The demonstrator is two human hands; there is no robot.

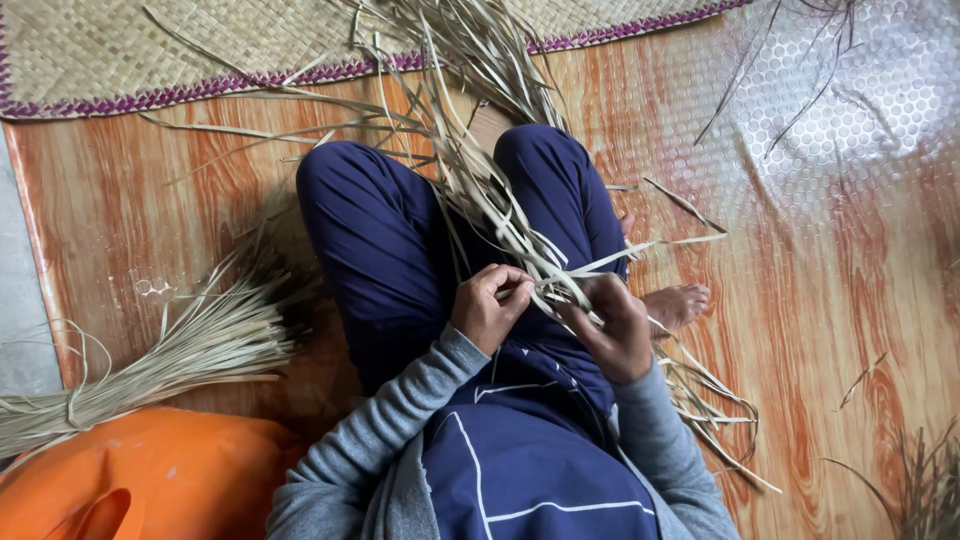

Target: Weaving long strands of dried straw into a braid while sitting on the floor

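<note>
Take your crossed legs in dark blue trousers (400, 240) as the landmark. On them lie the long pale dried leaf strips (480, 190), running away toward the woven straw mat with a purple edge (150, 50) beyond. Left of your legs lies a tied bundle of pale reeds (190, 350); nearer you on that side sits an orange plastic bag (150, 480). Clear bubble wrap sheet (850, 110) lies to the right, farther off.

Head camera looks steeply down, close over the lap.

A wood-patterned floor sheet (820, 330) carries a woven mat (150, 45) and bundled straw strips (170, 355).
</note>
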